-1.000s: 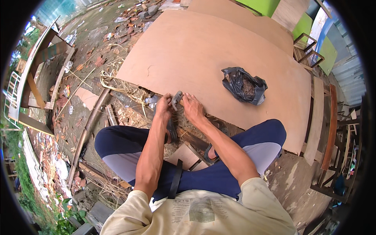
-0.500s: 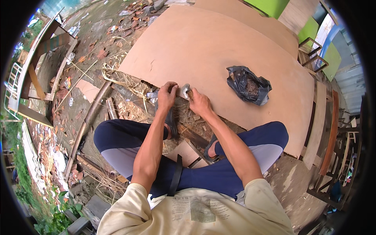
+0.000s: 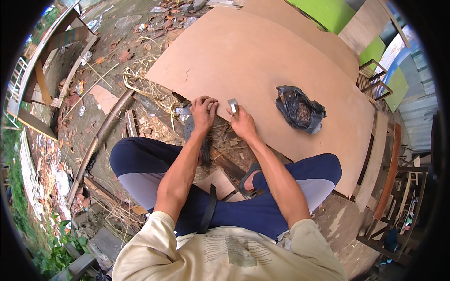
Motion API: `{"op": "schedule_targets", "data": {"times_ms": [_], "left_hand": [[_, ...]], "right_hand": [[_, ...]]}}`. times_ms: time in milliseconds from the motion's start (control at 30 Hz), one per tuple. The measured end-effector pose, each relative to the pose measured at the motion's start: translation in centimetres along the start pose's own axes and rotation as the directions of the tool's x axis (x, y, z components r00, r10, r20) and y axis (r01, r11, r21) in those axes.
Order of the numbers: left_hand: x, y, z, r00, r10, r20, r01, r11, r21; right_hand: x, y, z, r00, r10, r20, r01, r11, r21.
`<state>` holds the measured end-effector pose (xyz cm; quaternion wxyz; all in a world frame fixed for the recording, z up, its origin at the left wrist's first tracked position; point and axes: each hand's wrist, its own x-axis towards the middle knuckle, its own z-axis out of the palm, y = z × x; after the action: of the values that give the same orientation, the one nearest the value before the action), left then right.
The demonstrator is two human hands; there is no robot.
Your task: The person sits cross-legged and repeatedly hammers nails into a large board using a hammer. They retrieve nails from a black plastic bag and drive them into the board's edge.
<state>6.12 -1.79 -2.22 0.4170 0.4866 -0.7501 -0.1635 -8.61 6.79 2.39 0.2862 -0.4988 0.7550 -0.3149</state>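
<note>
A large brown plywood sheet (image 3: 225,51) lies in front of me. My left hand (image 3: 203,114) rests at its near edge, with the fingertips closed together on the board. Whatever they may pinch is too small to make out. Just right of it, my right hand (image 3: 243,123) is wrapped round the short-looking handle of a hammer (image 3: 233,105), whose grey metal head stands up above the fist, apart from the left fingers. Farther right on the sheet sits an open black plastic bag (image 3: 300,110) full of thin brownish pieces that look like nails.
Below the board's near edge are wood scraps, straw and my sandalled feet. A long timber (image 3: 101,136) slants across the ground at left, near a wooden frame (image 3: 42,84). Planks (image 3: 373,161) and a wooden rack (image 3: 373,80) stand at right. Green panels (image 3: 323,14) lie at the far side.
The hammer head has turned from pointing left near my left fingers to standing more upright, slightly away from them. My left hand has shifted slightly right, its fingers now lower on the board.
</note>
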Motion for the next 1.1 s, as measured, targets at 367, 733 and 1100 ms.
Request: {"op": "schedule_targets", "data": {"times_ms": [367, 733, 1100], "left_hand": [[-0.1, -1.1, 0.3, 0.997, -0.049, 0.064, 0.056, 0.993, -0.109], [-0.2, -1.2, 0.5, 0.997, -0.044, 0.067, 0.053, 0.988, -0.147], [-0.4, -1.4, 0.6, 0.999, -0.044, 0.016, 0.046, 0.99, -0.134]], "right_hand": [[0.9, -2.5, -2.4, 0.999, -0.033, 0.02, 0.033, 0.999, -0.011], [2.4, -4.1, -1.0, 0.989, -0.111, 0.1, 0.125, 0.98, -0.152], [2.2, -3.3, -0.3, 0.994, -0.105, 0.033, 0.108, 0.991, -0.079]]}}
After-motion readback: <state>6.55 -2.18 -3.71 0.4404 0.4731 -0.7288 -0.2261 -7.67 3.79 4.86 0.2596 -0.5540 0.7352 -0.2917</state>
